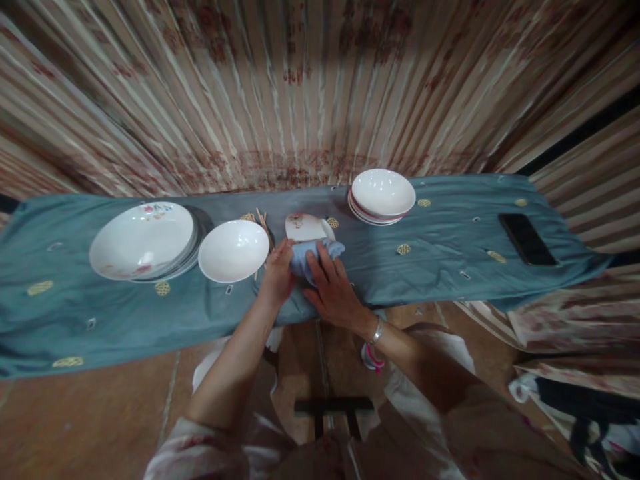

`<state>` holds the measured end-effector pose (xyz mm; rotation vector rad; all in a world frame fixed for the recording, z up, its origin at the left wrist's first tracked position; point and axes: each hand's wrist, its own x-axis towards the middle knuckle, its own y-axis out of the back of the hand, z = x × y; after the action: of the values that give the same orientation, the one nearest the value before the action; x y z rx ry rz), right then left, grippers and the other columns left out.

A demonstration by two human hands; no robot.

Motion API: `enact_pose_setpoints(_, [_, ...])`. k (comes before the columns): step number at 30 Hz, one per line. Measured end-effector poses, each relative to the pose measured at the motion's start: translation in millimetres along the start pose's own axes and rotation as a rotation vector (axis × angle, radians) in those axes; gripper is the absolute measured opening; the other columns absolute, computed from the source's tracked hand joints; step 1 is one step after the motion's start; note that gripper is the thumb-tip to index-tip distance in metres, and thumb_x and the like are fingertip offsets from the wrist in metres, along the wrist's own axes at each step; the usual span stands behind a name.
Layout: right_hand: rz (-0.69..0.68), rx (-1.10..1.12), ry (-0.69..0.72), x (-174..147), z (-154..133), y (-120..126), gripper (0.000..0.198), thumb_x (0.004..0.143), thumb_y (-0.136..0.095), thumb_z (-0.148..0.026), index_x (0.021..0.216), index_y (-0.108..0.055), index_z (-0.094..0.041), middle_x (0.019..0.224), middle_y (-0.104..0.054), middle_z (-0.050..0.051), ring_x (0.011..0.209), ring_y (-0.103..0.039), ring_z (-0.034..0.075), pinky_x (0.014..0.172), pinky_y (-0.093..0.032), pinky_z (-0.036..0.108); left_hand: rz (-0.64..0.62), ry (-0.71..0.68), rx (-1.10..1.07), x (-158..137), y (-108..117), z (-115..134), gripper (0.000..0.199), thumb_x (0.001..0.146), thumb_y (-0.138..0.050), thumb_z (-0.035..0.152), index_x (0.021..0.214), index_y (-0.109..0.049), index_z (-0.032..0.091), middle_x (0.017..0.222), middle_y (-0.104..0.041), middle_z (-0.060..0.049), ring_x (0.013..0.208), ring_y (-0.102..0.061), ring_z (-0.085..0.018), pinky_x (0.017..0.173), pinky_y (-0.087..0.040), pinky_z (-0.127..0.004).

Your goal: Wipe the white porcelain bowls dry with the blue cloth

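Observation:
A white bowl (306,227) with a printed pattern lies tipped on its side near the middle of the cloth-covered table. My left hand (278,272) grips it at its near left edge, the fingers partly hidden. Over the bowl's near side, my right hand (333,287) presses a bunched light-blue cloth (305,257), its fingers bent around the fabric. Just left of my left hand stands another white bowl (233,251), upright. Some wooden chopsticks (263,223) lie between the two bowls, partly covered.
A stack of large floral plates (143,240) stands at the left of the blue-green tablecloth (430,267). Several stacked bowls (383,193) are at the back right of centre. A dark phone (527,239) lies at the right. Behind the table hangs a pleated curtain (320,100).

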<state>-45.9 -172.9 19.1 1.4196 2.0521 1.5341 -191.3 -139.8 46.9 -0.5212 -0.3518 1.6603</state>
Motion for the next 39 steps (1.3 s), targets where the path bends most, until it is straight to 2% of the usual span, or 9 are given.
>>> enact_pose_setpoints(3, [0.016,-0.046,0.013,4.1,0.2,3.7,0.065,0.101,-0.043,-0.043,0.158,-0.030,-0.014,0.164,-0.029,0.022,0.152,-0.028,0.038,0.118,-0.029,0.061,0.000,-0.016,0.014,-0.9,2.0,-4.1,0.018,0.073,-0.075,0.029,0.088,-0.070,0.021,0.085,-0.075,-0.001,0.087,-0.069,-0.018,0.079,-0.054,-0.027])
enact_pose_setpoints(7, [0.053,-0.120,0.037,10.3,1.3,9.5,0.059,0.103,-0.037,-0.045,0.154,-0.039,-0.014,0.164,-0.032,0.020,0.148,-0.034,0.038,0.116,-0.031,0.059,-0.020,-0.024,0.074,-1.1,4.5,-8.8,0.020,0.074,-0.070,0.032,0.090,-0.068,0.019,0.086,-0.074,-0.002,0.088,-0.068,-0.019,0.081,-0.054,-0.029])
enact_pose_setpoints(12, [0.066,-0.174,0.021,19.3,2.1,17.9,0.056,0.104,-0.034,-0.045,0.153,-0.042,-0.019,0.164,-0.034,0.014,0.144,-0.038,0.035,0.117,-0.029,0.056,-0.065,-0.085,0.194,-1.8,5.5,-10.7,0.019,0.078,-0.068,0.037,0.083,-0.067,0.019,0.079,-0.070,-0.001,0.078,-0.064,-0.016,0.076,-0.052,-0.026])
enact_pose_setpoints(17, [0.094,-0.169,0.002,29.7,6.3,25.7,0.056,0.104,-0.030,-0.045,0.152,-0.043,-0.019,0.163,-0.036,0.015,0.140,-0.042,0.036,0.114,-0.031,0.058,-0.117,-0.071,0.258,-7.6,-1.6,-8.1,0.019,0.083,-0.065,0.036,0.091,-0.071,0.019,0.093,-0.073,-0.007,0.087,-0.065,-0.022,0.077,-0.053,-0.030])
enact_pose_setpoints(22, [0.123,-0.078,0.004,39.8,12.2,32.4,0.055,0.105,-0.028,-0.039,0.154,-0.040,-0.018,0.162,-0.037,0.015,0.147,-0.035,0.033,0.116,-0.030,0.057,-0.168,-0.020,0.254,-13.5,-5.4,-7.5,0.010,0.079,-0.067,0.030,0.081,-0.072,0.021,0.082,-0.070,-0.006,0.084,-0.065,-0.024,0.073,-0.054,-0.031])
enact_pose_setpoints(27, [0.188,0.043,-0.012,46.6,20.1,38.0,0.053,0.105,-0.028,-0.039,0.151,-0.043,-0.019,0.156,-0.045,0.015,0.146,-0.040,0.029,0.118,-0.032,0.055,-0.198,-0.033,0.304,-16.4,-5.0,-9.4,0.020,0.084,-0.065,0.038,0.074,-0.068,0.020,0.076,-0.066,-0.003,0.079,-0.061,-0.020,0.078,-0.053,-0.030])
enact_pose_setpoints(30, [0.217,0.149,-0.031,49.6,26.3,42.8,0.052,0.105,-0.027,-0.042,0.148,-0.048,-0.022,0.153,-0.049,0.012,0.145,-0.043,0.027,0.120,-0.032,0.054,-0.220,-0.007,0.337,-18.7,-6.3,-8.5,0.023,0.084,-0.066,0.041,0.084,-0.072,0.019,0.081,-0.068,-0.004,0.080,-0.061,-0.020,0.080,-0.052,-0.030])
enact_pose_setpoints(35, [0.247,0.355,-0.087,57.2,36.2,50.6,0.056,0.105,-0.023,-0.053,0.140,-0.058,-0.026,0.144,-0.059,0.007,0.140,-0.048,0.022,0.122,-0.034,0.046,-0.299,-0.033,0.394,-20.6,-6.6,-7.8,0.032,0.087,-0.063,0.046,0.099,-0.075,0.018,0.099,-0.073,-0.006,0.102,-0.062,-0.024,0.095,-0.049,-0.031])
enact_pose_setpoints(39, [0.252,0.491,-0.145,63.0,42.3,52.2,0.061,0.103,-0.024,-0.060,0.132,-0.064,-0.025,0.137,-0.065,0.007,0.133,-0.055,0.021,0.120,-0.038,0.041,-0.325,-0.023,0.459,-19.8,-3.7,-10.5,0.040,0.088,-0.058,0.051,0.100,-0.075,0.017,0.093,-0.072,-0.005,0.093,-0.064,-0.021,0.089,-0.051,-0.030])
